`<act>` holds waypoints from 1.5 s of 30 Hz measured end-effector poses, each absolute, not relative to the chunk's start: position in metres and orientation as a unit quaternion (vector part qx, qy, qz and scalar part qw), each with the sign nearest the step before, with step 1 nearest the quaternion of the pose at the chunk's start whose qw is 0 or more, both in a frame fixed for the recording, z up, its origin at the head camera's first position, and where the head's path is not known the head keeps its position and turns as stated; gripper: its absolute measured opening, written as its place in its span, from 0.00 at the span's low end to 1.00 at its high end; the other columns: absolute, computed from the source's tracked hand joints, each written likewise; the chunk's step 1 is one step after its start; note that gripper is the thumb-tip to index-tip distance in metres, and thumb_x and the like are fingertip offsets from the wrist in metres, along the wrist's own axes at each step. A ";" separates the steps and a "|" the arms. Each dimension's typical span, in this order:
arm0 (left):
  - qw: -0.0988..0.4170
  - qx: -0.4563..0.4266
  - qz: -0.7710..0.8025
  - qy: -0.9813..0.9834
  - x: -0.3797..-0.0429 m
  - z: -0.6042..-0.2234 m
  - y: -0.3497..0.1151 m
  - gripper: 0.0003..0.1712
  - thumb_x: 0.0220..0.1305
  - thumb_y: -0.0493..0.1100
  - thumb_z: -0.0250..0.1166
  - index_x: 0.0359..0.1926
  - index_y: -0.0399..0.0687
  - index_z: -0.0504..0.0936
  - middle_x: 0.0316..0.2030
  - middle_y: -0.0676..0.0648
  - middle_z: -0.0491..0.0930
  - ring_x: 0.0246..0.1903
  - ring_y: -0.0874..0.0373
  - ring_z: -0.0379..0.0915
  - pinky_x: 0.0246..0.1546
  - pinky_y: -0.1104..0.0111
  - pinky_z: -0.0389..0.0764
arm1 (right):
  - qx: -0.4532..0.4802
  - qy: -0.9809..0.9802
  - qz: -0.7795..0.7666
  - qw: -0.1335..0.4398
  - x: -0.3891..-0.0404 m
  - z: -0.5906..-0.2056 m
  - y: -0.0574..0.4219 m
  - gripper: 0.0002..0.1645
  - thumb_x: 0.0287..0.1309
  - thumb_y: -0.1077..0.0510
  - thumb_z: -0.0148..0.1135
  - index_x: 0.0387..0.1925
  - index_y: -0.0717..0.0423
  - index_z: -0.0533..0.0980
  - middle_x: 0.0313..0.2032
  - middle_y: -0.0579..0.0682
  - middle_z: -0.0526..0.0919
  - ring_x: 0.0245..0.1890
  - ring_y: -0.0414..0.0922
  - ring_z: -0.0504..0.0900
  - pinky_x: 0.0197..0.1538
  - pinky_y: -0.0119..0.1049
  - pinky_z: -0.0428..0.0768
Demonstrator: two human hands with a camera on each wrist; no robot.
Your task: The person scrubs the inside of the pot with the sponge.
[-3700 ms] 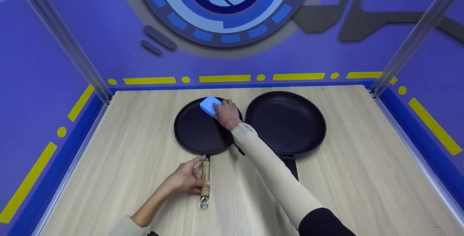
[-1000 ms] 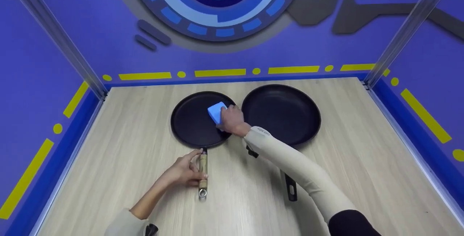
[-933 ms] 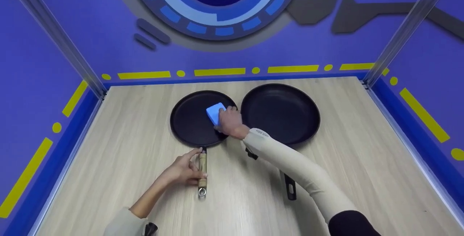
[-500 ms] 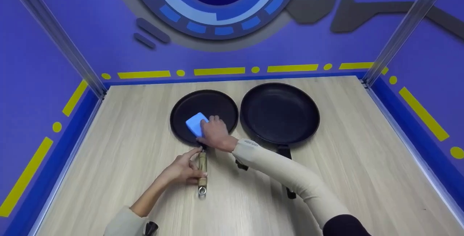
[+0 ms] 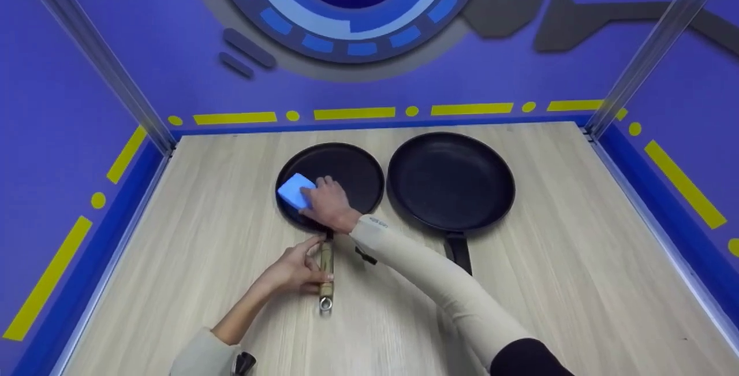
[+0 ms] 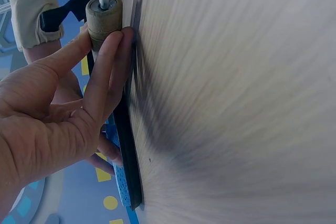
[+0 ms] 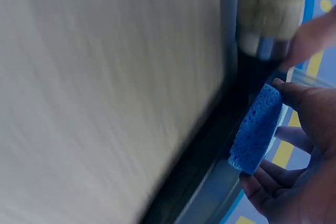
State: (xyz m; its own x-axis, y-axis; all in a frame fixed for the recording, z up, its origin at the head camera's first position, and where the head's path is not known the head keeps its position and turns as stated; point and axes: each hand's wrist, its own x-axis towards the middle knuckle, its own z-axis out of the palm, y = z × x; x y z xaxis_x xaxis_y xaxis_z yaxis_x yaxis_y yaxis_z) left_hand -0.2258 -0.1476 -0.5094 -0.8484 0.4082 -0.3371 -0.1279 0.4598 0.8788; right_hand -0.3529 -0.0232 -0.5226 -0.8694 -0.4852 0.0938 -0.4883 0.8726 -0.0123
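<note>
A flat black pan (image 5: pixel 352 171) with a low rim lies left of centre on the table, its bamboo-like handle (image 5: pixel 327 263) pointing toward me. My left hand (image 5: pixel 291 271) grips that handle between thumb and fingers; the left wrist view shows them around its ring end (image 6: pixel 104 17). Over the pan's left part, my right hand (image 5: pixel 330 203) holds a blue sponge (image 5: pixel 296 191). In the right wrist view the porous sponge (image 7: pixel 257 129) sits between thumb and fingertips, its lower face at the pan's surface. The right hand hides the pan's near edge.
Close to the right of the flat pan lies a larger, deeper black frying pan (image 5: pixel 450 182), its dark handle (image 5: pixel 459 252) partly behind my right sleeve (image 5: pixel 427 272). The pale wooden table (image 5: pixel 577 237) is enclosed by blue panels (image 5: pixel 369 93) at the back and sides.
The right hand has carried the sponge across the flat pan, from its right side toward the near middle and then to the left edge. The left hand keeps its grip on the handle.
</note>
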 end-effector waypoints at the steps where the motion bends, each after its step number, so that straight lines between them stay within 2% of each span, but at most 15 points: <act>1: 0.261 0.086 0.513 0.813 -0.226 -0.510 -0.147 0.51 0.58 0.32 0.75 0.78 0.36 0.56 0.25 0.47 0.81 0.24 0.62 0.80 0.31 0.62 0.92 | 0.245 -0.969 0.021 0.041 -0.357 -0.522 -0.020 0.28 0.66 0.34 0.63 0.59 0.44 0.79 0.50 0.55 0.84 0.52 0.52 0.79 0.56 0.44 0.85; 5: 0.258 0.086 0.517 0.812 -0.227 -0.511 -0.145 0.52 0.58 0.31 0.75 0.78 0.35 0.55 0.24 0.48 0.80 0.23 0.62 0.80 0.30 0.63 0.92 | 0.196 -0.980 0.020 0.029 -0.374 -0.521 -0.001 0.27 0.66 0.35 0.63 0.53 0.50 0.80 0.50 0.56 0.84 0.55 0.53 0.78 0.60 0.45 0.83; 9: 0.261 0.083 0.515 0.812 -0.226 -0.513 -0.144 0.53 0.57 0.31 0.75 0.77 0.35 0.55 0.25 0.47 0.80 0.24 0.62 0.80 0.30 0.63 0.92 | 0.134 -0.991 0.005 0.023 -0.388 -0.519 0.022 0.29 0.67 0.37 0.63 0.54 0.55 0.81 0.52 0.60 0.83 0.55 0.55 0.79 0.61 0.45 0.82; 15: 0.270 0.067 0.494 0.824 -0.227 -0.511 -0.142 0.54 0.57 0.32 0.75 0.79 0.38 0.54 0.27 0.45 0.82 0.24 0.61 0.81 0.31 0.64 0.92 | 0.082 -0.997 -0.010 0.001 -0.399 -0.508 0.046 0.27 0.67 0.43 0.65 0.54 0.60 0.83 0.53 0.64 0.83 0.54 0.56 0.81 0.58 0.45 0.86; 19: 0.272 0.064 0.503 0.818 -0.226 -0.511 -0.141 0.54 0.57 0.32 0.76 0.79 0.38 0.54 0.28 0.45 0.81 0.25 0.61 0.81 0.32 0.63 0.92 | 0.073 -0.997 -0.011 -0.019 -0.399 -0.503 0.049 0.24 0.64 0.47 0.68 0.53 0.59 0.83 0.52 0.63 0.85 0.53 0.56 0.82 0.54 0.46 0.88; 24: 0.269 0.061 0.507 0.817 -0.223 -0.512 -0.144 0.55 0.57 0.32 0.76 0.79 0.37 0.53 0.28 0.45 0.81 0.25 0.61 0.81 0.32 0.63 0.93 | 0.090 -0.995 -0.030 -0.028 -0.393 -0.504 0.046 0.26 0.60 0.44 0.70 0.52 0.57 0.84 0.51 0.61 0.87 0.52 0.56 0.84 0.52 0.46 0.89; 32: 0.259 0.076 0.490 0.829 -0.225 -0.511 -0.149 0.54 0.58 0.33 0.76 0.78 0.35 0.54 0.25 0.47 0.81 0.23 0.61 0.80 0.30 0.64 0.92 | 0.136 -0.990 -0.048 0.002 -0.375 -0.506 0.043 0.28 0.61 0.39 0.68 0.46 0.59 0.86 0.45 0.59 0.89 0.48 0.55 0.86 0.53 0.47 0.87; 37: 0.256 0.086 0.483 0.833 -0.226 -0.510 -0.149 0.53 0.58 0.33 0.75 0.78 0.35 0.54 0.24 0.48 0.81 0.22 0.62 0.79 0.29 0.66 0.91 | 0.141 -0.990 -0.023 0.002 -0.361 -0.503 0.038 0.29 0.61 0.37 0.68 0.43 0.60 0.86 0.43 0.61 0.89 0.46 0.56 0.87 0.47 0.46 0.91; 45: 0.273 0.076 0.504 0.816 -0.225 -0.508 -0.146 0.55 0.58 0.31 0.75 0.79 0.35 0.51 0.24 0.48 0.82 0.23 0.61 0.82 0.30 0.63 0.92 | 0.159 -0.987 -0.030 0.008 -0.342 -0.503 0.020 0.28 0.59 0.35 0.68 0.36 0.56 0.87 0.37 0.54 0.90 0.40 0.52 0.89 0.42 0.44 0.92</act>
State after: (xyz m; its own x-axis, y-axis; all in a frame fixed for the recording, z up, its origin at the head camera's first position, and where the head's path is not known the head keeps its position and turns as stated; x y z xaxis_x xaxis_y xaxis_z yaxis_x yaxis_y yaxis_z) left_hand -0.2253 -0.1459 -0.5082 -0.8396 0.3993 -0.3682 -0.1500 0.4810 0.8638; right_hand -0.3421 0.0198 -0.5027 -0.9493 -0.3144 0.0061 -0.3134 0.9476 0.0618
